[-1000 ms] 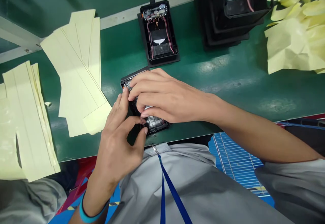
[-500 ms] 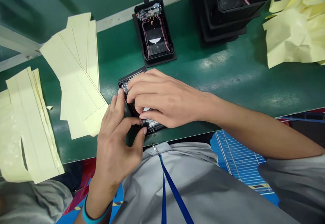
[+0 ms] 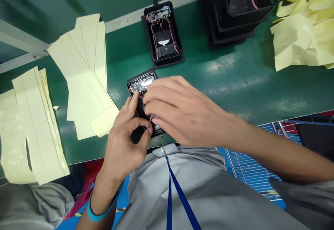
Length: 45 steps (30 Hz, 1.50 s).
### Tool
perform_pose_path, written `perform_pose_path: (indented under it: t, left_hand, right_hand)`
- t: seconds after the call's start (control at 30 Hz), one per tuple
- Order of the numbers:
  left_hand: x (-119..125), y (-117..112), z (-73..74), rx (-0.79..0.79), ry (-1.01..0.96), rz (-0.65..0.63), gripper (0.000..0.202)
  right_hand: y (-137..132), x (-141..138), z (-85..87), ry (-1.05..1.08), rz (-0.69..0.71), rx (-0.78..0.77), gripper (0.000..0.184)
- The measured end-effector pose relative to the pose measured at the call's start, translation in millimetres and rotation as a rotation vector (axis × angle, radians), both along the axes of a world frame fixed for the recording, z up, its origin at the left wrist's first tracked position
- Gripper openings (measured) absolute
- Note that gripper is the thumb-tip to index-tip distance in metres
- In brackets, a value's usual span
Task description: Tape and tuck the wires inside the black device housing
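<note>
The person's left hand [image 3: 125, 139] comes up from the lower edge of the view and holds an open black plastic housing [image 3: 139, 106] that sits on the green table [image 3: 235, 87], close to the table's near edge. Its fingers [image 3: 134, 99] curl around the housing's side and lower end in a light grasp, with one fingertip against the side and another near the lower corner. The right hand [image 3: 182, 110] reaches across from the right and hangs over the middle of the housing, blurred by motion. Its fingers [image 3: 156, 99] are partly bent, with the tips near a thin red wire [image 3: 151, 118], but the blur leaves it impossible to tell whether they pinch the wire or have let go. A small circuit board [image 3: 142, 83] fills the far end of the housing. Just beyond it lies a second open housing [image 3: 163, 33], with red wires and a white half-disc inside. Farther right stands a stack of black housings [image 3: 229, 21]. Long pale yellow paper sheets [image 3: 86, 73] fan out to the left of the hands, more strips [image 3: 31, 129] lie near the left edge, and crumpled yellow paper [image 3: 300, 35] sits at the upper right. A blue wristband [image 3: 95, 212] circles the left wrist, and a blue lanyard [image 3: 180, 195] hangs down the person's grey shirt [image 3: 206, 195].
</note>
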<state>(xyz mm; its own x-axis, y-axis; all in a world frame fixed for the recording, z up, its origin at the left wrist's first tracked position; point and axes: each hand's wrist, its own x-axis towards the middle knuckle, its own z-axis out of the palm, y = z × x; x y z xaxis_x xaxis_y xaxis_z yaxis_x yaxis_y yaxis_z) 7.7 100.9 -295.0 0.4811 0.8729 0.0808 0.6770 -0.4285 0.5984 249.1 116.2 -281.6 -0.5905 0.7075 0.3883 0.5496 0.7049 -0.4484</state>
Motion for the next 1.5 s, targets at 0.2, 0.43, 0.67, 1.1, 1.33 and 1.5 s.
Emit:
perform_pose_path:
  t: [0.2, 0.43, 0.67, 1.1, 1.33, 1.5]
  left_hand:
    - [-3, 6, 4.1, -0.085, 0.002, -0.008, 0.008]
    - [-4, 16, 7.0, -0.117, 0.048, -0.051, 0.009]
    - [2, 17, 2.8, -0.121, 0.026, -0.106, 0.010]
    - [6, 16, 7.5, -0.073, 0.078, -0.128, 0.009]
    - [8, 12, 13.0, -0.046, 0.140, -0.154, 0.008]
    - [12, 10, 14.5, -0.016, 0.174, -0.152, 0.008]
  right_hand:
    - [-69, -31, -32.3, 0.129, -0.321, -0.016, 0.007]
    - [-83, -47, -56.5, 0.130, -0.448, 0.066, 0.025]
    - [-87, -26, -53.1, 0.127, -0.410, 0.032, 0.027]
    - [-92, -31, -56.0, 0.126, -0.398, 0.018, 0.028]
    - [-93, -32, -60.4, 0.226, -0.420, 0.057, 0.027]
    - [-93, -32, -65.4, 0.272, -0.439, 0.073, 0.027]
